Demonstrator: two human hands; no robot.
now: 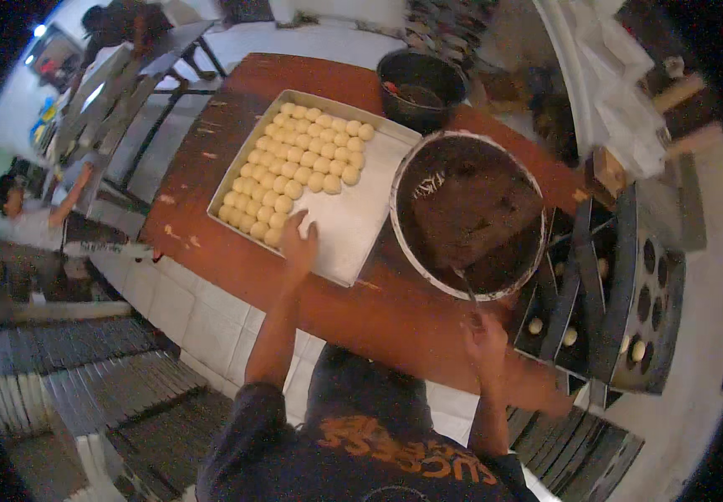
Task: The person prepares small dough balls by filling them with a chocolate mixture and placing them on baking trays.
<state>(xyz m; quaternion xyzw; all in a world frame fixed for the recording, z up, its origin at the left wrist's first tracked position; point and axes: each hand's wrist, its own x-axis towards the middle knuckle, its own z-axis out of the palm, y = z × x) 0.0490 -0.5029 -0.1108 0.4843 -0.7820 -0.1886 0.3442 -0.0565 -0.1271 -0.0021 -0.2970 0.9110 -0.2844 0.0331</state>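
Observation:
A square metal tray (pixel 353 243) lies on the brown table, its left and far part covered with rows of pale round dough balls (pixel 282 159). My left hand (pixel 298 243) is over the tray's near side, beside the last dough balls, with its thumb and fingers apart. To the right stands a large round basin (pixel 397 209) of dark brown filling (pixel 474 209). My right hand (pixel 485 335) is closed around the handle of a thin utensil (pixel 465 283) that reaches over the basin's near rim to the filling. Its working end is too unclear to name.
A black bucket (pixel 422 92) stands behind the basin. Dark metal moulds (pixel 616 293) with round hollows, some with dough balls, sit at the right. Stacked metal trays (pixel 110 389) fill the lower left. Other people (pixel 22 201) are at a bench on the far left.

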